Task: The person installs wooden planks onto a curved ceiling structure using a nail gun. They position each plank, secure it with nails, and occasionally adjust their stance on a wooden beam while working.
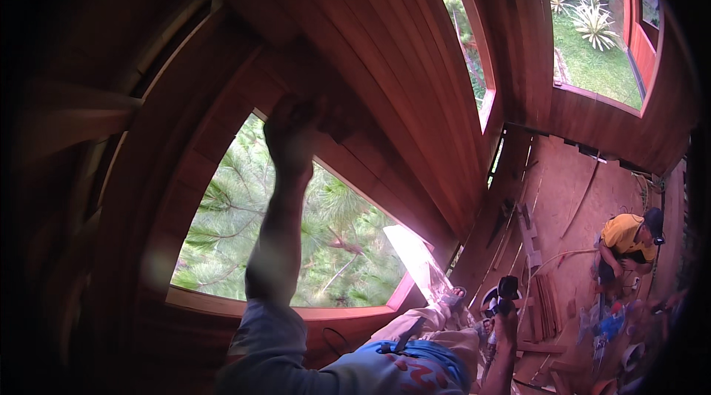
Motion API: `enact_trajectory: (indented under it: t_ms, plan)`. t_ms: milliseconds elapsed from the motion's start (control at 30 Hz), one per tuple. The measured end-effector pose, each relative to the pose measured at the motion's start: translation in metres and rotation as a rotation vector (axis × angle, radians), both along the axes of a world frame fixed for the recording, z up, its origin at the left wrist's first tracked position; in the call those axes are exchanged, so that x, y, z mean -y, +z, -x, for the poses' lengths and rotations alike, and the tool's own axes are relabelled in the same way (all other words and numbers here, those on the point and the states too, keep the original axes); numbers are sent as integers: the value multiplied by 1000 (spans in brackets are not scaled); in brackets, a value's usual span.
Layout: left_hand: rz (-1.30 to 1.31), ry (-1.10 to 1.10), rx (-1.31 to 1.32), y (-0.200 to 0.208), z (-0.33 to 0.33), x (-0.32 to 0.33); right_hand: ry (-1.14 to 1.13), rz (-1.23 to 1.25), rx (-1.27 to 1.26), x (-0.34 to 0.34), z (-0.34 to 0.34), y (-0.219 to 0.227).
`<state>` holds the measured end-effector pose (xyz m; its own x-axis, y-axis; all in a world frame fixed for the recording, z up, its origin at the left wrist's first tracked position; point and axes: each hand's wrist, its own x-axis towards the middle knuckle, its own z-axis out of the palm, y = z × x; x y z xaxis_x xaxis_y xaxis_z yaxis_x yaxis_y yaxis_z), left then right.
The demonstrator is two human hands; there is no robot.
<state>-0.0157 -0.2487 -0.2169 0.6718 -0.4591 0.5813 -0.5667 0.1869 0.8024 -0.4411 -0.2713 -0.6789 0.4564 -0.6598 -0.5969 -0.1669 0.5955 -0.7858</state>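
Observation:
My left hand is raised against the wooden wall boards, at the upper edge of a window opening. Deep shadow hides its fingers, so whether it grips anything does not show. Low on the right, my right hand is closed around a black tool whose head sticks up past the fingers; its exact kind is too small to make out. A whitish round container shows partly behind that tool.
On the plywood floor, a person in a yellow shirt crouches at the right. Stacked boards, loose planks and a blue item lie between us. Another window opening gives onto grass and spiky plants.

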Motion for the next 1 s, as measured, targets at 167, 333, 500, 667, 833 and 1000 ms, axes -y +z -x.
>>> enact_trajectory:
  t_ms: [167, 333, 500, 667, 833, 1000]
  plan:
    - [-108, 344, 322, 93, -66, -17, 23, 59, 19, 5, -22, 18]
    - [-244, 434, 213, 149, -78, -27, 78, 76, 11, 13, -29, 32]
    - [-243, 389, 5, 158, -74, -24, 43, 60, 16, 12, -32, 26]
    - [-270, 370, -6, 159, -76, -23, 46, 140, 6, 17, -31, 14]
    - [-201, 448, 35, 152, -85, -23, 61, 46, -14, 24, -38, 36]
    - [-274, 409, -80, 163, -78, -31, 34, 45, -20, 22, -35, 32]
